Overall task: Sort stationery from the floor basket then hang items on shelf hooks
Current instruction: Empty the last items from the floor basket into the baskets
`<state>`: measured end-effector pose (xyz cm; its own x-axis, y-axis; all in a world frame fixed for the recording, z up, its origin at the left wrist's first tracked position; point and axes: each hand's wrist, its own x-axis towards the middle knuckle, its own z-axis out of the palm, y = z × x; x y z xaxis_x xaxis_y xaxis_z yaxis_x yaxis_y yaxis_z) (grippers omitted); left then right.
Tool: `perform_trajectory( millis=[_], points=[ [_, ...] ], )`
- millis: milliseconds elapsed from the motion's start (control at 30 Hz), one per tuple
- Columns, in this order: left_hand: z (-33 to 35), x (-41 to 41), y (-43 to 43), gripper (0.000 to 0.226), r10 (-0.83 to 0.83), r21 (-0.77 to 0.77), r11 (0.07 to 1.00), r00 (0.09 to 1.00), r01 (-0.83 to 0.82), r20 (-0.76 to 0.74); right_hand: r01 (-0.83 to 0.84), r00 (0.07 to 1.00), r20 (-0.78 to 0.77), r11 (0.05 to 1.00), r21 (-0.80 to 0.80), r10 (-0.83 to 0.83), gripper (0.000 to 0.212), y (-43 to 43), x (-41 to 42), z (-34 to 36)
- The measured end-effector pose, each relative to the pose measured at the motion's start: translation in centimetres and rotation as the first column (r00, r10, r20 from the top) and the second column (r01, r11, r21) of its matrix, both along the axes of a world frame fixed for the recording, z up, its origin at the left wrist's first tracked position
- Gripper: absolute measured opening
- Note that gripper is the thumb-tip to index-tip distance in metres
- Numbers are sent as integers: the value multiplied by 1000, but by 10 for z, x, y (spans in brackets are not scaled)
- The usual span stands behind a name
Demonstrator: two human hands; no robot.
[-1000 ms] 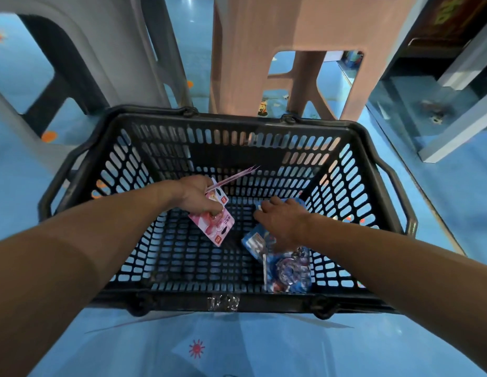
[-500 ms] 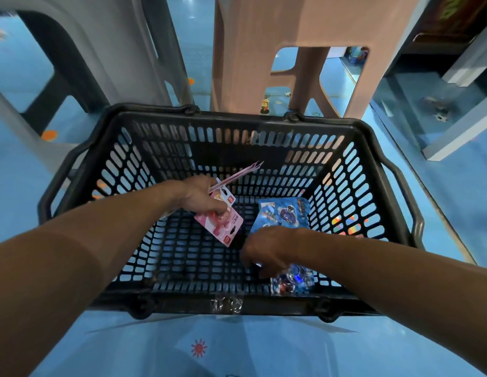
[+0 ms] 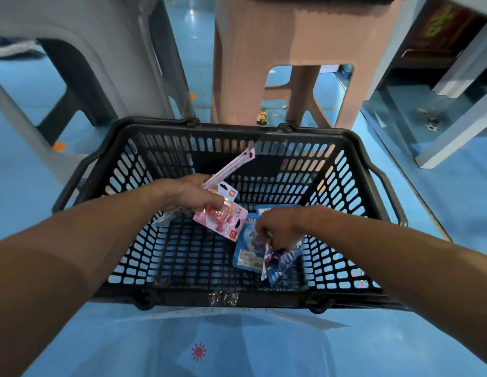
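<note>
Both my hands are in the basket (image 3: pixel 122 172), each gripping packs.
Left hand (image 3: pixel 190 194) has its fingers curled round a fan of pink packs (image 3: pixel 223 219) above the basket floor, with a long strip (image 3: pixel 231 170) poking toward the far wall. Right hand (image 3: pixel 277 227), just beside it, pinches blue packs (image 3: pixel 249 257) at the basket's right side. They're blurred, so I can't tell if they're off the floor. Grey stool (image 3: pixel 101 50) and pink stool (image 3: pixel 277 36) stand behind the basket.
</note>
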<state>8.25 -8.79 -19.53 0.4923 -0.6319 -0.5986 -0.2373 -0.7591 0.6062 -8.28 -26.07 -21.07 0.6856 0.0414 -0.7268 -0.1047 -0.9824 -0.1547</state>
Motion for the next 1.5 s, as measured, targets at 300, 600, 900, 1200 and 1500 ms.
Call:
perform_trajectory(
  millis=[300,600,900,1200,1500],
  points=[
    [21,-7,6,17,118,-111,987,993,-117,8,418,755,317,794,441,-574,5,-20,-1,49],
    [28,-8,4,13,436,-291,805,848,-517,-301,413,226,468,519,749,-855,23,-11,3,58],
    [33,-12,9,72,503,-354,698,778,-622,-376,331,-145,82,30,943,-986,56,-12,14,69],
    [36,-28,-3,98,510,-451,482,659,-751,-552,57,-355,-292,-333,941,-888,22,-6,21,90],
    [52,-55,-12,59,549,-512,376,630,-773,-549,85,-350,-280,-328,941,-894,22,0,16,100]
  ],
)
